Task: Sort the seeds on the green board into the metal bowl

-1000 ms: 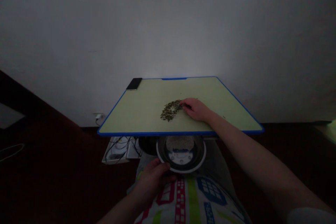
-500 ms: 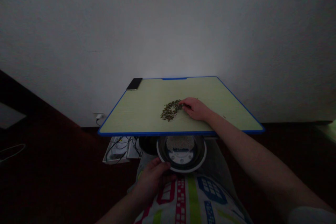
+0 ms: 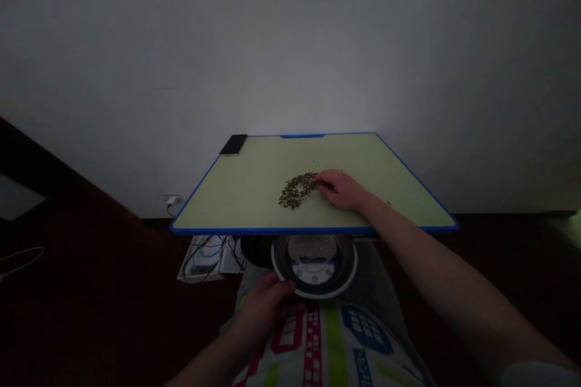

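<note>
A loose patch of small dark seed-like bits (image 3: 293, 191) lies on the pale table top (image 3: 254, 193). At its right edge rests my right hand (image 3: 338, 188), fingers bent down and drawn together among the bits; what lies between the fingertips is hidden. Below the table's near edge, a round metal bowl (image 3: 314, 295) sits at my lap, partly covered by the table. Pale grainy stuff (image 3: 313, 247) shows inside it. My left hand (image 3: 265, 305) grips the bowl's near-left rim, thumb over the edge.
A black phone (image 3: 233, 144) lies at the table's far left corner. The table has a blue edge against a grey wall (image 3: 290, 42). Beneath it are a dark container (image 3: 256, 252) and a white box with cables (image 3: 204, 260). A plug (image 3: 171, 200) sits in the wall socket.
Hardly anything differs. The view has shifted very slightly; my right hand stays at the right edge of the bits and my left hand stays on the bowl's rim.
</note>
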`<state>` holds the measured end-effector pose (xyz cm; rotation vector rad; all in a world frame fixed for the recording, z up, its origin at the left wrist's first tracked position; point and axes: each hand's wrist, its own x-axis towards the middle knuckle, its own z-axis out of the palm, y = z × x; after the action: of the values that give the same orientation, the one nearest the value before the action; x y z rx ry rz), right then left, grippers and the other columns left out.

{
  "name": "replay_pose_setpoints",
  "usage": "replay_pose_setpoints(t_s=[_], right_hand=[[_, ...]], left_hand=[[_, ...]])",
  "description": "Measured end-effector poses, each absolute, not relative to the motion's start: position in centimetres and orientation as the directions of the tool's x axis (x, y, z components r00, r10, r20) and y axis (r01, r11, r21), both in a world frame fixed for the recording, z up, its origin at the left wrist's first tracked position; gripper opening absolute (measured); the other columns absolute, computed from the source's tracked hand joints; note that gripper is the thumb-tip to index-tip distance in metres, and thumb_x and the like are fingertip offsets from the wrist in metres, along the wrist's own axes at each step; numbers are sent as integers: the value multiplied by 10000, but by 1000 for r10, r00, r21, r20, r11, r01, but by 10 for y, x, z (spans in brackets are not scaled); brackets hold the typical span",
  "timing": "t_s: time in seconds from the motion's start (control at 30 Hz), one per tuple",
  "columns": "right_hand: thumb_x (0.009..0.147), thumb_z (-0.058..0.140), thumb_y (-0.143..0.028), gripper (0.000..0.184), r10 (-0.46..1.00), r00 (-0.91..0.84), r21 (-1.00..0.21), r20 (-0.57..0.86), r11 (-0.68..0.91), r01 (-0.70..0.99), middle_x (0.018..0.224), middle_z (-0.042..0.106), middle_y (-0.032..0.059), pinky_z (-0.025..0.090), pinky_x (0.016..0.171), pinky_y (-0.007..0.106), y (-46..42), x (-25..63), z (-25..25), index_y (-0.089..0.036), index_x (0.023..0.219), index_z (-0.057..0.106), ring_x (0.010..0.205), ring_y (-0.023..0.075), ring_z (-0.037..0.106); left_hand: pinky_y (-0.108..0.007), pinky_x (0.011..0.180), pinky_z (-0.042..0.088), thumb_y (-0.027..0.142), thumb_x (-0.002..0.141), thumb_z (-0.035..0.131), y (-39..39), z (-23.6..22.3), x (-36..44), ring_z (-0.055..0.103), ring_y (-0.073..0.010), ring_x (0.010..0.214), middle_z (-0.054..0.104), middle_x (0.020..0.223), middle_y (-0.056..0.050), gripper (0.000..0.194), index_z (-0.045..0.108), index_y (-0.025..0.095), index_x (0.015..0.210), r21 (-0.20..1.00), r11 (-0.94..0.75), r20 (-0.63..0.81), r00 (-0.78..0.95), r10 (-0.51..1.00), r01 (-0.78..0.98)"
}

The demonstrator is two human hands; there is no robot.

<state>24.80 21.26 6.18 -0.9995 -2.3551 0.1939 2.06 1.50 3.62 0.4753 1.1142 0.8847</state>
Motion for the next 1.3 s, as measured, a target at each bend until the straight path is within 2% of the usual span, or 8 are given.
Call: replay_pose_setpoints(t_s=[0.2, 0.67, 0.93, 1.3], right_hand=[[834, 506, -156, 270, 708, -551, -343, 443, 701, 625, 948, 697, 97, 454, 833, 336, 215, 246, 61, -154, 1051, 666, 872, 208, 610], [829, 505, -158, 278, 718, -529, -336, 452, 686, 645, 997, 702, 123, 450, 861, 356, 218, 248, 59, -137, 1051, 670, 926, 226, 620], [855, 497, -170, 276, 722, -523, -333, 453, 681, 652, 1019, 702, 124, 447, 877, 365, 220, 247, 58, -146, 1075, 662, 951, 225, 616], [861, 499, -158, 276, 710, -554, -367, 436, 702, 611, 980, 688, 105, 454, 831, 338, 219, 244, 60, -151, 1090, 654, 893, 203, 603]], left_hand=[[-264, 620, 578, 176, 617, 754, 15, 35, 21, 729, -207, 720, 779, 830, -101, 206, 692, 122, 806, 713, 594, -580, 162, 798, -373], [-243, 602, 574, 185, 603, 773, 15, 32, 20, 725, -191, 703, 779, 799, -82, 206, 693, 130, 785, 708, 589, -568, 182, 803, -389], [-244, 599, 571, 182, 640, 750, 14, 25, 19, 718, -180, 688, 779, 806, -90, 174, 692, 125, 793, 722, 576, -555, 176, 813, -382], [-242, 584, 574, 163, 609, 760, 15, 32, 21, 729, -198, 708, 777, 792, -81, 188, 682, 133, 778, 704, 590, -581, 157, 799, -396]])
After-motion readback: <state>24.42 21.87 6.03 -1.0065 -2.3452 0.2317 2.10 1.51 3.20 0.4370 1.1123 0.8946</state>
